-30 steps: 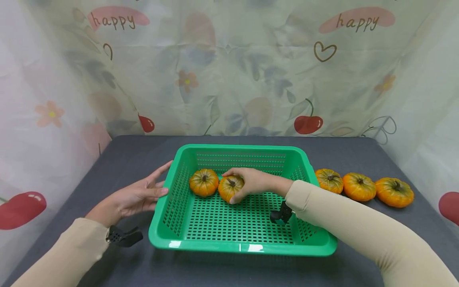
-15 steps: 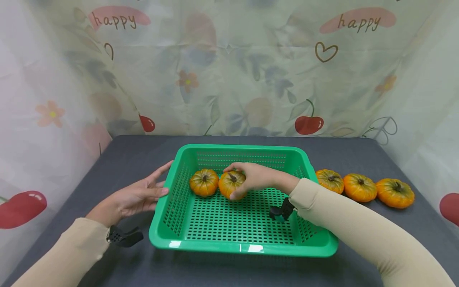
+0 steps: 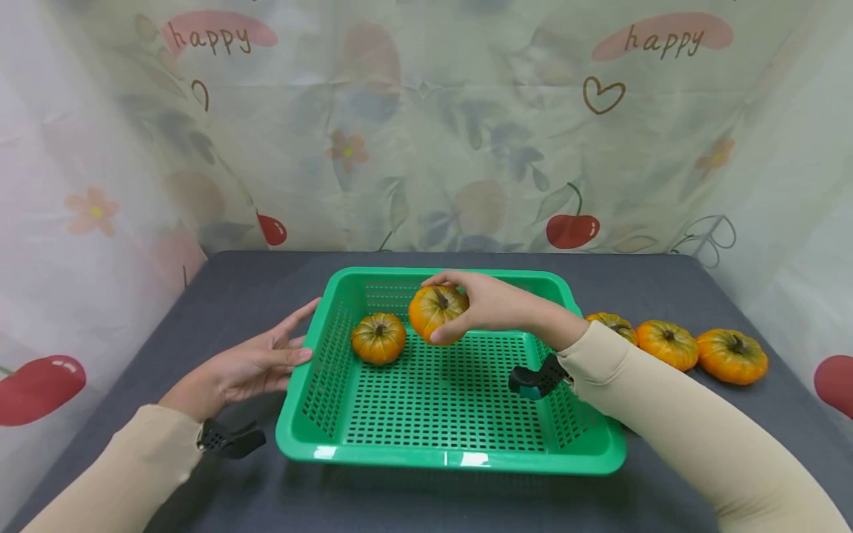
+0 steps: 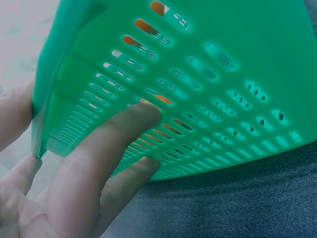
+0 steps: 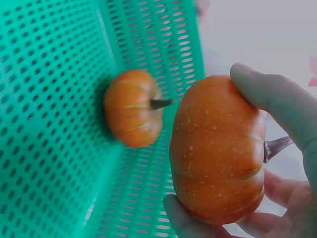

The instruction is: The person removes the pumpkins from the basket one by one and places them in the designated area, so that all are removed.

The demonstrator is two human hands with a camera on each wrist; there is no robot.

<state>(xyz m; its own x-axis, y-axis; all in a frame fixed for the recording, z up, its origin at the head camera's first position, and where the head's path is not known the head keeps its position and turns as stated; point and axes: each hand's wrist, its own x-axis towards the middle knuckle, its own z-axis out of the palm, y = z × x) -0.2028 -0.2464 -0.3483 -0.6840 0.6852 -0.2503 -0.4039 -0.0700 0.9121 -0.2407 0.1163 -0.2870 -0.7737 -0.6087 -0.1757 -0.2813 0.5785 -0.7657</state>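
Observation:
A green plastic basket with slotted walls stands on the table. My right hand grips a small orange pumpkin, raised above the basket floor at the back. In the right wrist view, thumb and fingers hold this pumpkin from opposite sides, its stem pointing toward the palm. Another pumpkin sits inside the basket near the left wall, and shows beside the held one. My left hand touches the basket's left side, its fairly straight fingers against the outer wall and rim.
Three more pumpkins stand in a row right of the basket; the nearest pumpkin is partly hidden by my right sleeve. The dark cloth-covered table is bounded by patterned curtains at the back and sides.
My right hand has lifted the pumpkin off the basket floor, upward and slightly to the right. The left hand, the basket and the other pumpkins have stayed where they were.

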